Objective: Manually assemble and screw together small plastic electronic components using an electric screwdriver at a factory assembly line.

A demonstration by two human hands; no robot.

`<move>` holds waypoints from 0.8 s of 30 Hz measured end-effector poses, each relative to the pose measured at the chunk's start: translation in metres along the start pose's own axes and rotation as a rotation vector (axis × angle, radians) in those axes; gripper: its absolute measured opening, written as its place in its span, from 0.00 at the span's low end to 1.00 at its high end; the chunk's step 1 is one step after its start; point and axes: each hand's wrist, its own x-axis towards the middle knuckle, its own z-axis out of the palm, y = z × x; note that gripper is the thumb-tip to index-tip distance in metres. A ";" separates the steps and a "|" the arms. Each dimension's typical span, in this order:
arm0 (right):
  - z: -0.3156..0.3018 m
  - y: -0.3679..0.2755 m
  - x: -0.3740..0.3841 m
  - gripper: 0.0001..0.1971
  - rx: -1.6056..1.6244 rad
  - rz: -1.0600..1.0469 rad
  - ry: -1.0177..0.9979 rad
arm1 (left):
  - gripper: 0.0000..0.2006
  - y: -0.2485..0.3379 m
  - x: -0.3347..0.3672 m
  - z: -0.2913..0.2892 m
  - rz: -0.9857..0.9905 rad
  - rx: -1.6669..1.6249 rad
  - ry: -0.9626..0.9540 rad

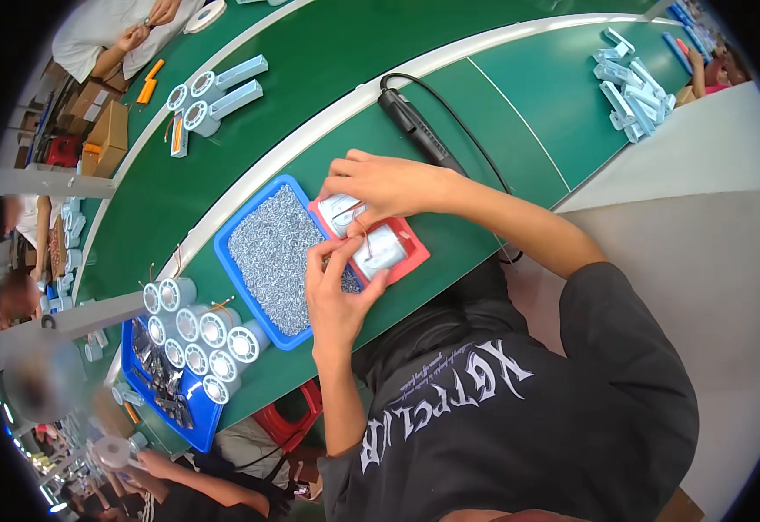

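Observation:
Two white, rounded housings sit side by side in a red holder [416, 252]: the nearer housing [381, 250] and the farther housing [338, 211]. Thin reddish-brown wires [365, 233] run between them. My right hand [388, 187] reaches across from the right, fingers bent down and pinching at the wires. My left hand [338, 291] comes from below, its thumb and fingers closed about the left side of the nearer housing, fingertips close to the wires. The exact fingertip contact is partly hidden. Left of the holder lies a blue tray [220, 248] full of small metal screws [275, 252].
A black electric screwdriver [415, 126] with a cord lies beyond my right hand. Several white cylindrical motor housings [214, 329] stand at left beside a blue bin [201, 431] of dark parts. Light-blue plastic parts [630, 91] are heaped at far right. Other people work around the green table [519, 130].

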 end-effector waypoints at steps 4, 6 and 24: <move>-0.006 0.004 -0.006 0.28 0.149 0.002 0.044 | 0.24 -0.008 -0.001 0.004 -0.007 0.023 0.023; -0.020 0.000 -0.012 0.28 0.307 0.088 -0.031 | 0.24 -0.008 -0.004 0.005 0.027 0.048 0.052; -0.090 0.082 -0.005 0.27 0.307 0.125 0.154 | 0.26 0.000 0.005 0.015 0.159 0.184 0.009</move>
